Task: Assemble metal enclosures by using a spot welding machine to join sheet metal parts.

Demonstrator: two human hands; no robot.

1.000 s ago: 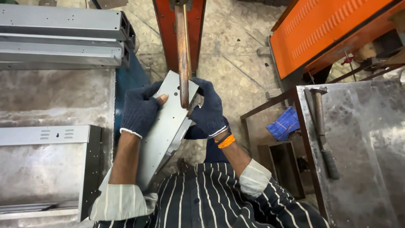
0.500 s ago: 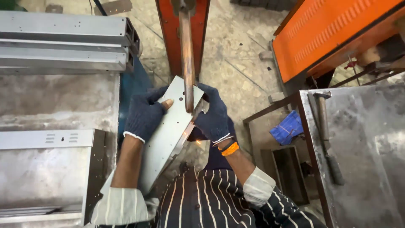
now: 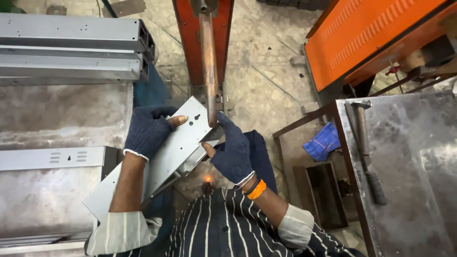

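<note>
My left hand [image 3: 148, 131], in a dark knit glove with the fingertips bare, is clamped on the upper left edge of a long grey sheet-metal panel [image 3: 166, 157], thumb pressed flat on its face. My right hand [image 3: 232, 150], gloved the same way and wearing an orange band at the wrist, grips the panel's opposite edge from the right, fingers curled round a folded lip beneath it. The two hands sit well apart, one on each side of the panel. The panel runs diagonally, its lower end down by my left sleeve and its upper end raised under a copper-coloured rod [image 3: 208, 57]. The rod's tip touches the panel near a small keyhole slot. The rod hangs from an orange machine column [image 3: 190, 43]. Just below the panel, near my striped shirt, I see a small orange glow [image 3: 207, 179].

To my left lies a steel tabletop [image 3: 62, 119] carrying another grey panel [image 3: 52, 158] with vent slots. Beyond it, long grey channel sections [image 3: 71, 47] are stacked on one another. To my right stands a second tabletop [image 3: 409, 166] of scuffed steel, with a hammer [image 3: 366, 147] lying along its left edge. Between the two, low by the floor, sits an open rusty metal box [image 3: 326, 192]; I cannot tell what is in it. A blue cloth [image 3: 324, 141] rests just behind that box. An orange machine housing [image 3: 371, 33] fills the upper right.
</note>
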